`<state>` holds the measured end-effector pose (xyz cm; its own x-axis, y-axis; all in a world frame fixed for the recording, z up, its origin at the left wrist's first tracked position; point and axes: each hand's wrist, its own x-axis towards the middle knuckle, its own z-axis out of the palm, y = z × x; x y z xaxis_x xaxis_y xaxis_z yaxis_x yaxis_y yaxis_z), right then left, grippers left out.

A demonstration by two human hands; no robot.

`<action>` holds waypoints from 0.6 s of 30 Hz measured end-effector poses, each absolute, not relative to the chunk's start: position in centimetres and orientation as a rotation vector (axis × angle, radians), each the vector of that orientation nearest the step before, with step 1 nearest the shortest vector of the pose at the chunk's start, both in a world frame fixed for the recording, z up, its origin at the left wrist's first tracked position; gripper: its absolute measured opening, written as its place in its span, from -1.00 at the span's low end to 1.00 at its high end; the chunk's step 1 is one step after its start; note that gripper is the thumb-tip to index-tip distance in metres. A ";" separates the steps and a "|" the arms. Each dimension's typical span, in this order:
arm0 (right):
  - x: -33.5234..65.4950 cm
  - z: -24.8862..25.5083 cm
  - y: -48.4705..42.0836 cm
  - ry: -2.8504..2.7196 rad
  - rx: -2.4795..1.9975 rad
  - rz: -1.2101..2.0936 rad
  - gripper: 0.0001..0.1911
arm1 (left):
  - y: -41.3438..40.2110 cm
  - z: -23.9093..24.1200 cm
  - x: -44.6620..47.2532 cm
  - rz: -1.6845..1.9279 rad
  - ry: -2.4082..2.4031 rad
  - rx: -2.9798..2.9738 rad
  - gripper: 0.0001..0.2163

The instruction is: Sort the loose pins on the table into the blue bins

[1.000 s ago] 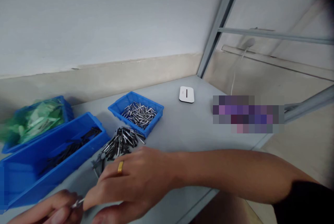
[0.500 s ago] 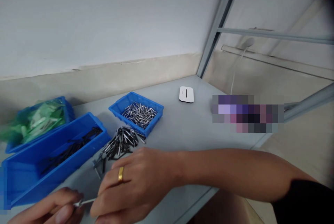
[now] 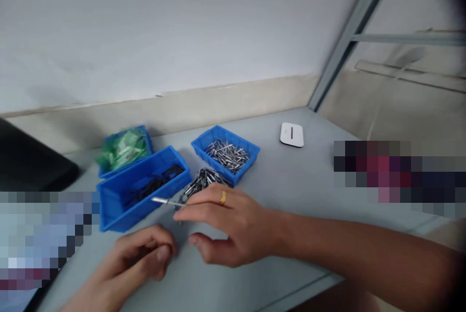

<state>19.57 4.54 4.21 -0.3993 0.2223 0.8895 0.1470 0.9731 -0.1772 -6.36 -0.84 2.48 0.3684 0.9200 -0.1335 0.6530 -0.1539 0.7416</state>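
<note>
My right hand point(image 3: 229, 224), wearing a gold ring, is over the table by a loose pile of metal pieces point(image 3: 204, 179). A thin silver metal pin point(image 3: 165, 201) with a small collar sticks out leftward from its fingers, while the thumb stands apart below. Lower left is my left hand point(image 3: 141, 254), its thumb pressed against curled fingers; anything inside is hidden. Behind the hands are a blue bin point(image 3: 124, 222) with dark slender pieces point(image 3: 156, 183) and a smaller blue bin point(image 3: 198, 148) filled with silver pins point(image 3: 227, 154).
Another blue bin point(image 3: 148, 143) at the back holds green plastic wrapping point(image 3: 127, 147). A white square device point(image 3: 291, 135) lies near the wall. A dark object point(image 3: 32, 161) shows at far left, and a metal frame post point(image 3: 342, 45) rises at the right.
My hands have come apart, and the pin has gone from between them to my right hand alone. The right hand has moved up toward the pile. The view has shifted left.
</note>
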 end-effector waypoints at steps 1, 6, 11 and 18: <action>19.6 4.2 4.5 -1.987 -0.277 0.109 -0.74 | -0.8 3.0 -6.0 0.452 1.323 1.861 -0.70; 19.6 3.8 4.5 -2.027 -0.353 0.174 -0.71 | -0.8 3.9 -5.2 0.490 1.327 1.756 -0.76; 19.8 3.7 4.2 -2.092 -0.504 0.363 -0.57 | -1.2 3.8 -5.0 0.458 1.338 1.721 -0.78; 19.8 4.7 4.1 -1.571 -0.867 1.234 -0.27 | -1.4 3.0 -5.1 0.572 1.427 1.760 -0.74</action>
<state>19.79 4.14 4.71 -0.3210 0.9166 0.2384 -0.0145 0.2470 -0.9689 -5.13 -1.37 3.04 0.2670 0.9551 -0.1283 0.6026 -0.0616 0.7956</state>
